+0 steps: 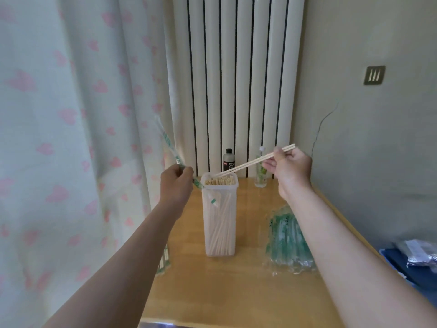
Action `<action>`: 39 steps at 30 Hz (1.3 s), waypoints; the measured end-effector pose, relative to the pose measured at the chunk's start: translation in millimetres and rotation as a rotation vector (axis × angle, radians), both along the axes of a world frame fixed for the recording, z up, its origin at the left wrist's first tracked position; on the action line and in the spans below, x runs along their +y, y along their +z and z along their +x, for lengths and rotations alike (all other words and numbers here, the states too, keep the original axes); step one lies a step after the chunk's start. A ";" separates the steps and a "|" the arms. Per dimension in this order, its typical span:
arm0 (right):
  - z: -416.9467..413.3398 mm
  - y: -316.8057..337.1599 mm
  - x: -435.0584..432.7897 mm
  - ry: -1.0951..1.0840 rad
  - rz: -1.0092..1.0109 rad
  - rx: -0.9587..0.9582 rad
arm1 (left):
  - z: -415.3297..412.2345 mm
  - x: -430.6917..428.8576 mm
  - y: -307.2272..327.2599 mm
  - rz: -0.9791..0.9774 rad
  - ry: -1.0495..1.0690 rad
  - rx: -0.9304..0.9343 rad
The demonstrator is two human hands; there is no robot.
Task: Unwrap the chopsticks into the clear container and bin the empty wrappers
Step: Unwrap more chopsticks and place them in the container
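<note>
Well along, I judge: the clear container on the worktop is nearly full, the right hand fingers pinch an unwrapped pair at its mouth, the left hand fingers pinch the empty wrapper, not yet binned, and a wrapped pile remains

right hand pinches a bare chopstick pair, tips over the clear container's mouth | left hand grips an empty green-printed wrapper left of the container | container packed with chopsticks on wooden table | wrapped bundle lies right
</note>
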State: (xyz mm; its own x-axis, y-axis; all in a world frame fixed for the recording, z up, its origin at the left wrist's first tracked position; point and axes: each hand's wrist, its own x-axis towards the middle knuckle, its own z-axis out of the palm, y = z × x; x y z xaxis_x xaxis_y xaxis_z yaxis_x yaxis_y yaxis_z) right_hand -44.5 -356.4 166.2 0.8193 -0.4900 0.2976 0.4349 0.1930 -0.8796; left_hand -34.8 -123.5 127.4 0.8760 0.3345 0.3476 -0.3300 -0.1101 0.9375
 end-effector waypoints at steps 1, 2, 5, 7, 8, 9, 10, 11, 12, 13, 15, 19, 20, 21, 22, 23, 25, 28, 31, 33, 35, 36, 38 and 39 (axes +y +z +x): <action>4.0 5.0 5.8 -0.005 -0.112 -0.004 | 1.4 1.1 -0.9 0.008 -0.004 0.005; 7.6 9.0 12.3 -0.005 -0.235 -0.009 | 2.8 2.1 -2.2 0.013 -0.011 0.011; 18.3 14.3 35.6 -0.006 -0.622 -0.030 | 5.0 6.0 -8.6 0.036 -0.038 0.033; 25.1 11.5 52.5 -0.002 -0.848 -0.039 | 6.3 9.0 -15.2 0.068 -0.057 0.036; 29.5 8.2 60.6 0.008 -0.938 -0.037 | 6.7 10.4 -18.4 0.093 -0.072 0.035; 33.1 4.2 67.6 0.027 -1.019 -0.028 | 6.5 11.8 -20.6 0.118 -0.086 0.030; 38.3 -1.1 75.6 0.048 -1.098 -0.016 | 7.2 14.6 -23.5 0.143 -0.097 0.015; 40.5 -5.5 78.5 0.070 -1.167 -0.001 | 6.4 13.5 -24.5 0.173 -0.109 -0.001; 44.9 -10.8 82.9 0.101 -1.236 0.022 | 7.2 14.5 -26.8 0.194 -0.113 -0.014; 49.3 -16.5 86.5 0.132 -1.309 0.052 | 8.1 15.7 -28.6 0.205 -0.114 -0.017; 54.2 -22.5 91.2 0.179 -1.465 0.107 | 10.9 16.8 -32.8 0.209 -0.121 -0.007; 59.3 -9.8 96.2 0.292 -1.607 0.250 | 14.5 18.3 -38.3 0.230 -0.145 -0.005; 61.6 -6.1 96.5 0.326 -1.623 0.292 | 14.6 17.9 -39.2 0.230 -0.151 -0.005; 64.0 -2.9 97.0 0.359 -1.629 0.329 | 13.8 17.5 -39.6 0.234 -0.157 -0.003; 66.8 -1.5 97.9 0.381 -1.628 0.355 | 13.5 17.2 -40.4 0.238 -0.160 0.000; 68.0 -0.8 99.3 0.388 -1.639 0.374 | 12.8 17.2 -41.1 0.243 -0.164 0.000; 70.8 -1.2 101.7 0.367 -1.681 0.394 | 12.6 17.5 -42.1 0.237 -0.166 -0.001; 69.0 1.9 105.3 0.361 -1.746 0.441 | 9.5 17.2 -39.5 0.191 -0.164 -0.003; 68.9 8.8 107.8 0.358 -1.773 0.465 | 2.3 15.4 -32.1 0.160 -0.182 0.001; 68.0 11.8 107.7 0.350 -1.729 0.462 | -3.4 13.6 -26.7 0.143 -0.208 0.014; 64.5 13.8 104.6 0.346 -1.662 0.455 | -8.4 11.4 -22.2 0.131 -0.240 0.024; 62.4 14.6 101.3 0.343 -1.603 0.439 | -10.6 9.9 -20.3 0.128 -0.256 0.027; 58.0 16.9 92.6 0.326 -1.433 0.385 | -14.3 5.3 -16.1 0.119 -0.287 0.038; 55.4 19.0 86.8 0.304 -1.350 0.346 | -16.1 1.7 -13.9 0.115 -0.304 0.044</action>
State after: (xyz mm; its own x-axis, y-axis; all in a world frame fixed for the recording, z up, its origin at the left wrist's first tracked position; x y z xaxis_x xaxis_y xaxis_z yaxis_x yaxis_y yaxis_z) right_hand 10.9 -269.6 185.3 0.9660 0.2083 0.1534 0.2580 -0.8193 -0.5120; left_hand -50.9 -121.8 113.5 0.9447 0.0165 0.3274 -0.3233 -0.1189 0.9388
